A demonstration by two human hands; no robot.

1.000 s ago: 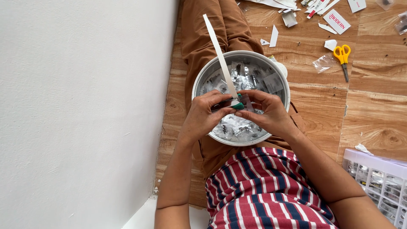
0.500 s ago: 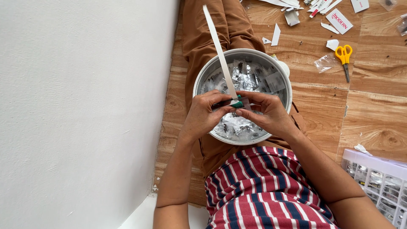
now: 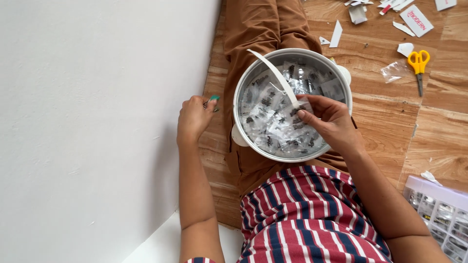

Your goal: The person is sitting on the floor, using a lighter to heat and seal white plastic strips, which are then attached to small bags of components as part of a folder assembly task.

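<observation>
Head view, looking down at a seated person: brown trousers (image 3: 258, 29), red, white and blue striped shirt (image 3: 302, 219).

Left hand (image 3: 194, 118) is out to the side, between the white wall (image 3: 97, 122) and the bowl, over the wooden floor (image 3: 385, 117). Fingers curled, thumb and forefinger pinched on a small green-tipped piece (image 3: 213, 99) (too small to tell what it is beyond a green end and a bit of metal). It is clear of the bowl, not touching it.

Right hand (image 3: 331, 122) is over the round white bowl (image 3: 242, 92), which sits on the person's lap. Fingers partly curled, tips pressed on the lower end of a long white strip (image 3: 273, 70) and on the clear packets under it. The strip runs diagonally up and left across the bowl, its far end reaching the rim.

The bowl is full of small clear plastic packets (image 3: 273, 122) holding dark small parts; contents too fine to identify.

On the floor, upper right: yellow-handled scissors (image 3: 419, 63), an empty clear bag (image 3: 395, 70) just beside them, white paper scraps (image 3: 336, 34), and a white card with red print (image 3: 416, 19). All well apart from both hands.

Lower right corner: a clear compartment box (image 3: 438, 209), cells holding more packets, partly cut off by the frame edge.
</observation>
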